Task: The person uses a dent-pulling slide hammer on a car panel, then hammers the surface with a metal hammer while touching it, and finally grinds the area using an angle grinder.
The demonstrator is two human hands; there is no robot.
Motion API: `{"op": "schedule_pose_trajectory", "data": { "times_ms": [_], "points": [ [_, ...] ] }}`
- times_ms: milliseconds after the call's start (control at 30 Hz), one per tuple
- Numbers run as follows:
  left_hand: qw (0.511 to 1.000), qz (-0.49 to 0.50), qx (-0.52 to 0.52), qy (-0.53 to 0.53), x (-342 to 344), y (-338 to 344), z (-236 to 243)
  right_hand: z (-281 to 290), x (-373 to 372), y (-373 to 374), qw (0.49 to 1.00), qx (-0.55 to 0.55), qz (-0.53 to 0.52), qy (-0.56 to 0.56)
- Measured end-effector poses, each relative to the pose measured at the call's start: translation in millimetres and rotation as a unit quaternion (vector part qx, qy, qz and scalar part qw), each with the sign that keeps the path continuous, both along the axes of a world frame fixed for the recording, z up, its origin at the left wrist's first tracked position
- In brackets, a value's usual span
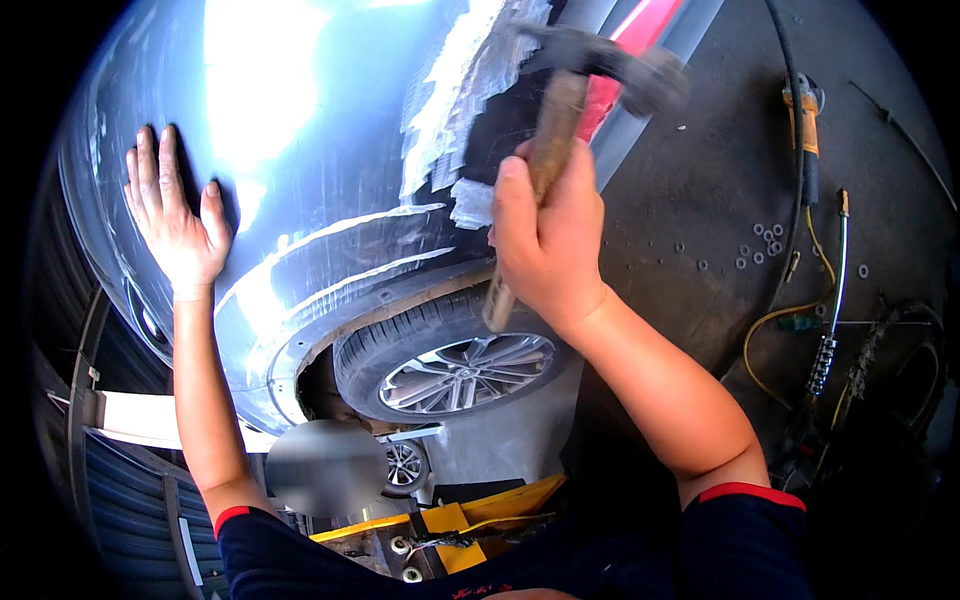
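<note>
My left hand (180, 215) lies flat, fingers spread, against the blue-grey body panel of a car (330, 180). In my right hand (550, 235) is a hammer (558, 125), gripped round its worn wooden handle. Its dark metal head is raised and smeared by motion, apart from the panel. Bare, scraped patches (450, 90) and pale scratch lines mark the panel to the left of the hammer. Below, the wheel arch curves over a tyre with a silver spoked wheel (468, 372). A red strip (645, 25) shows partly behind the hammer head.
On the dark floor at the right lie an orange angle grinder (803, 115), several washers (768, 235), a metal rod with a spring (838, 260) and a yellow cable (765, 320). A black hose (797, 150) runs past them. Yellow metal equipment (455, 525) stands at the lower middle.
</note>
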State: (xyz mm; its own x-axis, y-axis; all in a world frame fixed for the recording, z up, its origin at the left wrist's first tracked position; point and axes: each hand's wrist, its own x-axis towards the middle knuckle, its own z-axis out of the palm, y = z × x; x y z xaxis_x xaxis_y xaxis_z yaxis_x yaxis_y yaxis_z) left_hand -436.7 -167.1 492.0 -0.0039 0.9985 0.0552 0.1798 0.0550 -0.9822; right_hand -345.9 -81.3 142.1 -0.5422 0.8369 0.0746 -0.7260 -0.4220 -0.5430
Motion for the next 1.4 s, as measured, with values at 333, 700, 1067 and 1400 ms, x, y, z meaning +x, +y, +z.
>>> {"op": "schedule_pose_trajectory", "data": {
  "times_ms": [333,700,1067,1400],
  "points": [
    [1.000,-0.005,0.001,0.001,1,1,0,0,2,0,0.999,0.032,0.018,-0.020],
    [1.000,0.013,0.004,0.003,2,-1,-1,-10,-11,0,0.990,0.121,-0.058,-0.047],
    [1.000,0.009,0.013,-0.004,3,1,2,-14,-11,14,0.953,0.228,-0.165,-0.111],
    [1.000,0.013,0.017,-0.011,4,-2,3,-21,-14,10,0.956,0.235,-0.157,-0.081]
  ]
}}
